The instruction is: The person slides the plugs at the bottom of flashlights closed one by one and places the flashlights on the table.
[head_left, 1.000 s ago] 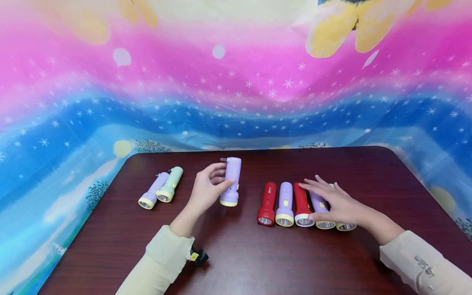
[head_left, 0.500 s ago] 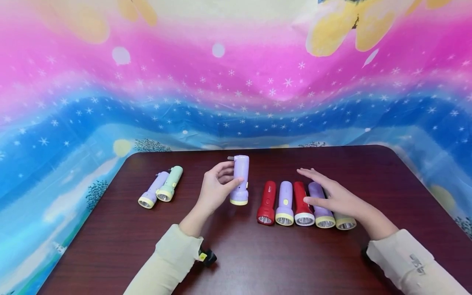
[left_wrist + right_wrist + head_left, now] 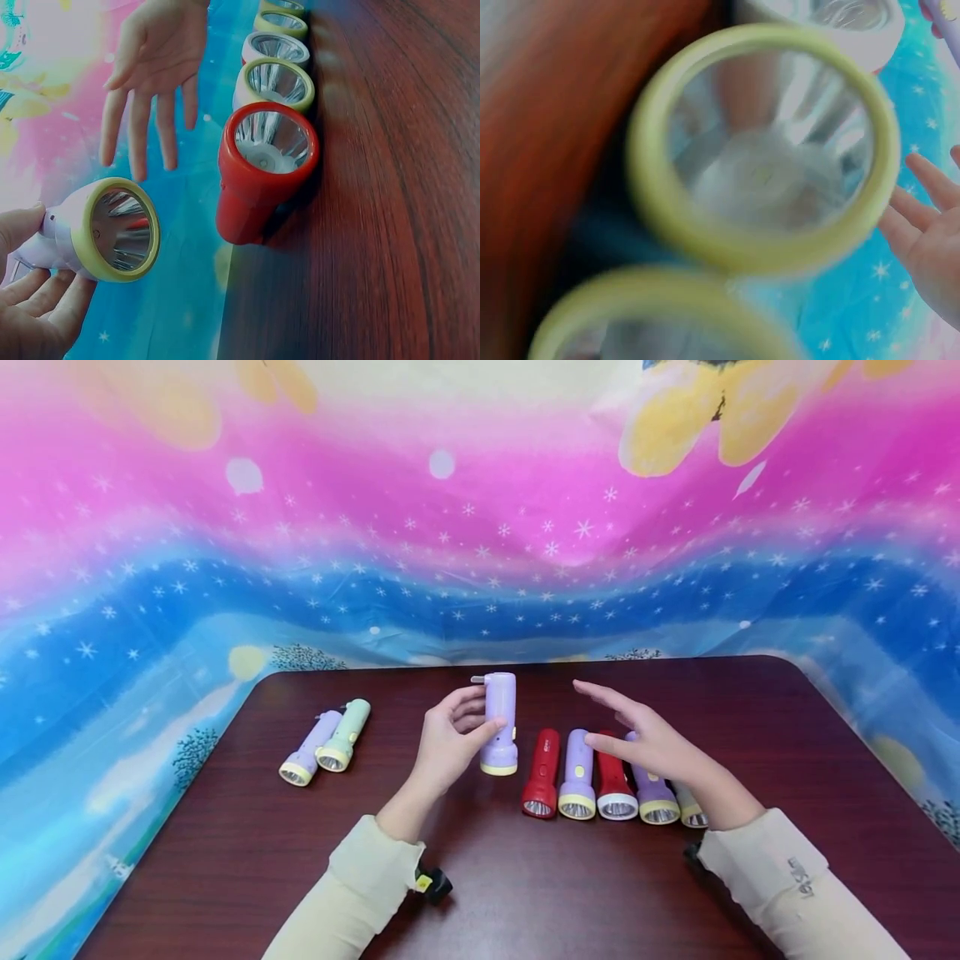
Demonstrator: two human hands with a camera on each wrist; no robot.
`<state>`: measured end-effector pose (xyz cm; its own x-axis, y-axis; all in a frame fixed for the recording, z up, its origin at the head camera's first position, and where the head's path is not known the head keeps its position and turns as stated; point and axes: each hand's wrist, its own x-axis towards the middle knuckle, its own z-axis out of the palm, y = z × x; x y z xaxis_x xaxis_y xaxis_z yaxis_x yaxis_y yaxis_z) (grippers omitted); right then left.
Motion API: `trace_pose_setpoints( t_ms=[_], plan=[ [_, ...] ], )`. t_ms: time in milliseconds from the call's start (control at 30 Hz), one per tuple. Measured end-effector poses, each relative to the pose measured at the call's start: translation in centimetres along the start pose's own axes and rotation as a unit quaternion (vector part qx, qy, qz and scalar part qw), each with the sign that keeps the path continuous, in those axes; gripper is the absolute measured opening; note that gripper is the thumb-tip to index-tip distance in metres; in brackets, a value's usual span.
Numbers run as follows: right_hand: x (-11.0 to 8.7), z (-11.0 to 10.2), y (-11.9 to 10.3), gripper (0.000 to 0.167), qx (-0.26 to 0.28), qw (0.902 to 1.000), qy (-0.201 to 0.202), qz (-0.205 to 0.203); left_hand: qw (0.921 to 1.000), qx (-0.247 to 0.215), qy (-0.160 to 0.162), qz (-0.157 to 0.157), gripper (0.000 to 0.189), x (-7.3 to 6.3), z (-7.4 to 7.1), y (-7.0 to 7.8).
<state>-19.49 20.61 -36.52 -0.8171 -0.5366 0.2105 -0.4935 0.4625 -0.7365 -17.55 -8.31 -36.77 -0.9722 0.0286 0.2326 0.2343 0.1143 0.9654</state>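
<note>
My left hand (image 3: pixel 447 743) grips a purple flashlight (image 3: pixel 500 718) between thumb and fingers, held up over the table with its yellow-rimmed lens end (image 3: pixel 124 231) down and a prong sticking out near the top. My right hand (image 3: pixel 656 739) is spread with straight fingers above a row of flashlights and holds nothing. From left to right the row has a red flashlight (image 3: pixel 542 777), a purple one (image 3: pixel 577 781), a red one with a white rim (image 3: pixel 617 789), another purple one (image 3: pixel 658 797), and a yellow-rimmed one (image 3: pixel 693 810) partly hidden by the right wrist.
On the left of the dark wooden table (image 3: pixel 247 860) lie a purple flashlight (image 3: pixel 307 752) and a pale green flashlight (image 3: pixel 345 735), side by side. A colourful curtain (image 3: pixel 480 527) hangs behind the table's far edge.
My left hand has moved right with the purple flashlight, towards the row. My right hand has moved left and away from me over the row, its fingers staying spread.
</note>
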Motion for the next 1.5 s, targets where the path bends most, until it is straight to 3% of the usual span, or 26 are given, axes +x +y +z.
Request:
trace_pose_setpoints(
  t_ms=[400, 567, 1100, 1500],
  plan=[
    [2.9, 1.4, -1.0, 0.061, 0.111, 0.9935, 0.026, -0.009, 0.9999, -0.014, -0.005, 0.003, 0.047, -0.1, 1.4, -0.2],
    [3.8, 1.9, -1.3, 0.057, 0.134, 0.9905, 0.031, -0.014, 0.9997, -0.019, -0.014, 0.002, 0.047, -0.2, 1.8, -0.2],
    [5.7, 2.3, -3.1, 0.057, 0.109, 0.9920, 0.047, -0.042, 0.9989, -0.020, -0.025, 0.033, 0.048, -0.2, 2.4, -0.1],
    [5.9, 2.9, -3.6, 0.053, 0.117, 0.9915, 0.024, -0.050, 0.9988, -0.014, -0.025, 0.039, 0.047, -0.4, 2.5, 0.0]
  ],
)
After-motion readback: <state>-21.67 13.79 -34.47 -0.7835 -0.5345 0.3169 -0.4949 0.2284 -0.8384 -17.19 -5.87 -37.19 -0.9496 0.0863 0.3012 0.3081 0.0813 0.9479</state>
